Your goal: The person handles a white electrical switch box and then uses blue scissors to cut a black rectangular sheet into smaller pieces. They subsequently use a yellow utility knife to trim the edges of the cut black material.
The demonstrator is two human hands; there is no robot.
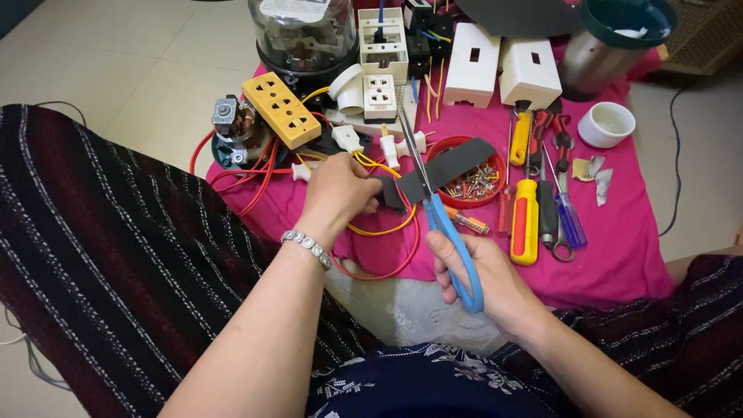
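My left hand (pixel 337 190) pinches one end of a black strip (pixel 457 162) that stretches up to the right over a red bowl of screws (pixel 491 190). My right hand (pixel 487 275) grips blue-handled scissors (pixel 445 224), whose blades stand apart around the strip close to my left fingers. Yellow and red wires (pixel 379 232) loop under both hands on the pink cloth (pixel 619 248). A silver bracelet sits on my left wrist.
A yellow socket strip (pixel 282 108), white sockets (pixel 379 93), two white boxes (pixel 499 70), a glass-domed meter (pixel 302 35), screwdrivers and pliers (pixel 542 178), a white cup (pixel 606 124) and a metal pot (pixel 611 42) crowd the cloth. My striped trouser legs flank it.
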